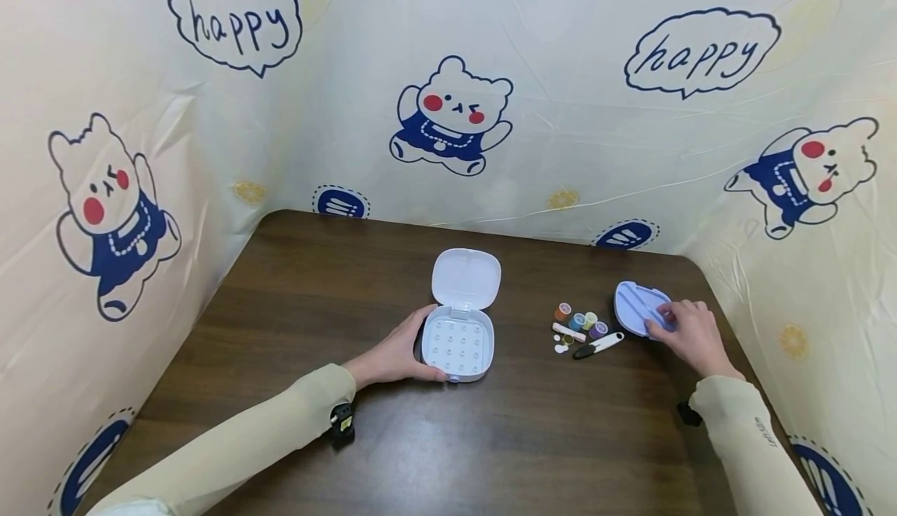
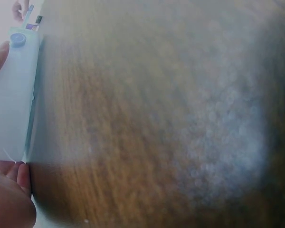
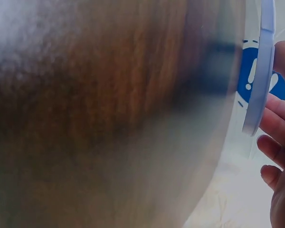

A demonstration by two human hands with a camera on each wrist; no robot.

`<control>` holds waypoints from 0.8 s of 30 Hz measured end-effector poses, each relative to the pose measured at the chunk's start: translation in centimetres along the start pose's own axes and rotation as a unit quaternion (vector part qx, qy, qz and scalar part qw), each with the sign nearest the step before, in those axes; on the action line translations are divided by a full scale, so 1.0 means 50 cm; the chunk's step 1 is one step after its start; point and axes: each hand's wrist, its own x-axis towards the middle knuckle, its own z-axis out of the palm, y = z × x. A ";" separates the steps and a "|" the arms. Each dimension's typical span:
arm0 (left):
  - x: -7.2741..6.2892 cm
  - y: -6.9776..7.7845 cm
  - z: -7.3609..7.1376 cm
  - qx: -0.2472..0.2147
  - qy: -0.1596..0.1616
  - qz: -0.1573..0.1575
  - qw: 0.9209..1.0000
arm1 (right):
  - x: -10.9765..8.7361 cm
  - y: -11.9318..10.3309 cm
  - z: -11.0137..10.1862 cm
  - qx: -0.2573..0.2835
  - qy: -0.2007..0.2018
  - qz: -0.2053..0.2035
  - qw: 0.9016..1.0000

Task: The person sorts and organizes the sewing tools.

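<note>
Your left hand [image 1: 399, 351] is clamped round the left side of the white box [image 1: 458, 342], thumb at the front near the latch [image 1: 454, 379], a span that likely steadies it on the tabletop [image 1: 532, 438] while leaving its pegged floor uncovered. The lid [image 1: 466, 279] lies folded back on its hinge, away from your fingers. Well apart, near the right edge, your right hand [image 1: 694, 337] pinches the pale blue tray [image 1: 638, 308] by its right side, probably because its thin rim suits thumb and fingertips; you cannot tell whether it touches the tabletop. Just beside the tray, spools [image 1: 578, 322], a black-and-white cutter [image 1: 598, 345] and small white discs [image 1: 561, 349] sit bunched, perhaps so loose pieces don't scatter.
</note>
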 end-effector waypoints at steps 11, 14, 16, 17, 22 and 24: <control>-0.003 -0.003 -0.001 -0.004 0.000 0.011 1.000 | 0.010 -0.002 0.012 -0.021 -0.053 0.004 0.998; -0.002 -0.003 0.000 -0.003 0.003 0.017 1.000 | 0.015 -0.003 0.010 -0.025 -0.065 0.005 0.998; -0.001 -0.004 0.002 -0.003 0.004 0.016 1.000 | 0.017 -0.003 0.010 -0.026 -0.072 0.007 0.997; -0.001 -0.005 0.002 -0.001 0.005 0.016 1.000 | 0.017 -0.002 0.010 -0.026 -0.073 0.007 0.997; -0.001 -0.006 0.002 0.000 0.002 0.009 1.000 | 0.014 0.004 0.017 -0.023 -0.069 0.004 0.997; -0.002 -0.005 0.001 -0.001 0.002 0.009 1.000 | 0.013 0.006 0.021 -0.024 -0.069 0.002 0.997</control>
